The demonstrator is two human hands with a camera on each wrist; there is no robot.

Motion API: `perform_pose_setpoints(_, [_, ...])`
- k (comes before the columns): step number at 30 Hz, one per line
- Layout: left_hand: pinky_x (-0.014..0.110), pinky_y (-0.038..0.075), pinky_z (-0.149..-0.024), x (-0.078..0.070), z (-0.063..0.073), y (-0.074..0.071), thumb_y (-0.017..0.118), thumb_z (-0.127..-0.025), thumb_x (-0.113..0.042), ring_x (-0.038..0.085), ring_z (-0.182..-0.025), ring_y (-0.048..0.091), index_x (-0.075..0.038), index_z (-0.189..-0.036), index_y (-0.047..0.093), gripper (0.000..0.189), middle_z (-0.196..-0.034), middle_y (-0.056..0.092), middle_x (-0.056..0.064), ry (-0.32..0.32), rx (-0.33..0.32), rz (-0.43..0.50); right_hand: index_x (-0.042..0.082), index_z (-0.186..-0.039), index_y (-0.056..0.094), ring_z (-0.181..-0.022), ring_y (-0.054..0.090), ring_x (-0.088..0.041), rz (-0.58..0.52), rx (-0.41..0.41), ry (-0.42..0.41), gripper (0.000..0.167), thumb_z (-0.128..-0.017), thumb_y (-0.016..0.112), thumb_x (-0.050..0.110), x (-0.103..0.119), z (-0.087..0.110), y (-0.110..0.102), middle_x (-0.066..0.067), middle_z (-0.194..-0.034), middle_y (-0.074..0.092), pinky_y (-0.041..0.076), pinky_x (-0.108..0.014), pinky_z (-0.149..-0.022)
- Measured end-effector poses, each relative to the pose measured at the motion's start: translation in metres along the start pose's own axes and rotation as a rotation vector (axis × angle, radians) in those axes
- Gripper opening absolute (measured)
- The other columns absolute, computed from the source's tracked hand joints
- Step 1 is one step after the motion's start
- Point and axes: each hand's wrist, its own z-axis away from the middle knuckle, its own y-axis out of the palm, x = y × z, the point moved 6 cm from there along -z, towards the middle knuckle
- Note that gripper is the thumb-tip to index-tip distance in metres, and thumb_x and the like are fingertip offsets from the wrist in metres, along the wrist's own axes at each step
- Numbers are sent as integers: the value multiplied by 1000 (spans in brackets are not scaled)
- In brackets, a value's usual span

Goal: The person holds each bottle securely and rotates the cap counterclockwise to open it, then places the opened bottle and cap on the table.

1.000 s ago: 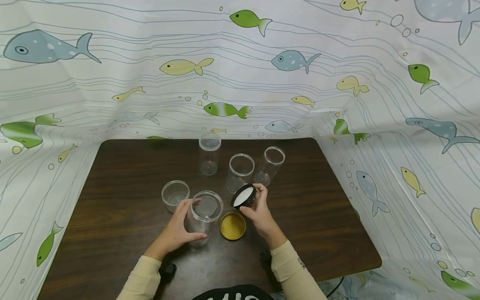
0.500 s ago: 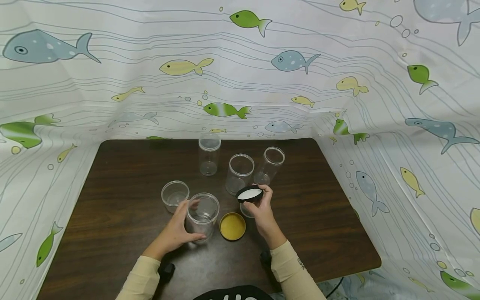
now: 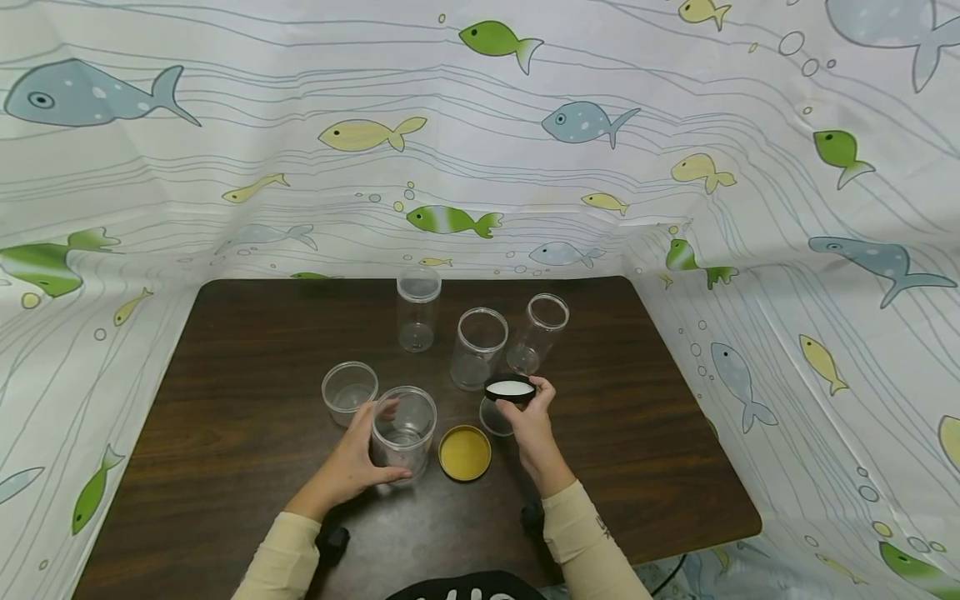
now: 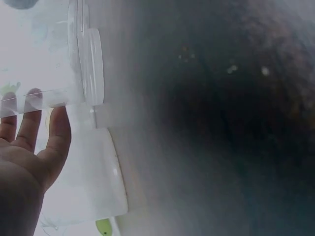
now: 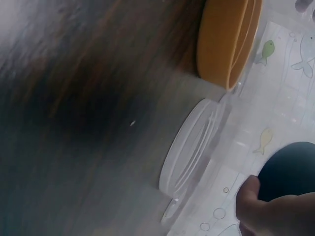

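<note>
My left hand [image 3: 348, 467] grips a clear, open-topped jar [image 3: 405, 454] from its left side, fingers behind it and thumb in front. In the left wrist view the fingers [image 4: 60, 130] lie along the wall of that jar [image 4: 44, 54]. My right hand [image 3: 534, 433] pinches a black lid [image 3: 510, 390] with a white inside, held above the table with the white side showing. Below it a clear lid [image 3: 495, 421] lies partly hidden. Between the hands sits a gold lid [image 3: 465, 454], inside up. In the right wrist view the black lid [image 5: 293, 169] looks dark.
A short clear jar [image 3: 350, 396] stands just left of the held jar. Behind are three taller clear jars: one at the back [image 3: 417, 317], one in the middle [image 3: 480, 350] and one at right [image 3: 542, 329]. A fish-printed curtain [image 3: 480, 167] surrounds the brown table [image 3: 637, 433].
My right hand has turned the black lid from a steep tilt to nearly level and moved it slightly right, uncovering the clear lid. The gripped jar has shifted a little left.
</note>
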Motion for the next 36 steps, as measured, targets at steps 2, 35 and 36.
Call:
perform_pose_setpoints(2, [27, 36, -104, 0, 0, 0, 99, -63, -29, 29, -126, 49, -4, -147, 41, 106, -137, 48, 10, 4, 1, 1, 9, -135, 14, -124, 47, -40, 45, -17, 39, 71, -88, 67, 1, -4, -2, -4, -30, -144, 31, 44, -35, -97])
perform_pose_setpoints(35, [44, 40, -105, 10, 2, 2, 101, -58, -22, 29, -127, 52, -11, -148, 44, 107, -139, 50, 10, -10, -12, -73, 1, -120, 30, -115, 46, -42, 329, -209, 139, 51, -93, 69, 18, -26, -25, -52, -33, -134, 38, 40, -49, -95])
perform_pose_setpoints(36, [43, 40, -104, 11, 2, 3, 101, -58, -22, 29, -126, 53, -11, -148, 44, 108, -139, 50, 10, -5, -14, -77, 1, -120, 31, -116, 45, -42, 352, -209, 142, 50, -93, 70, 19, -26, -24, -53, -32, -135, 37, 40, -50, -96])
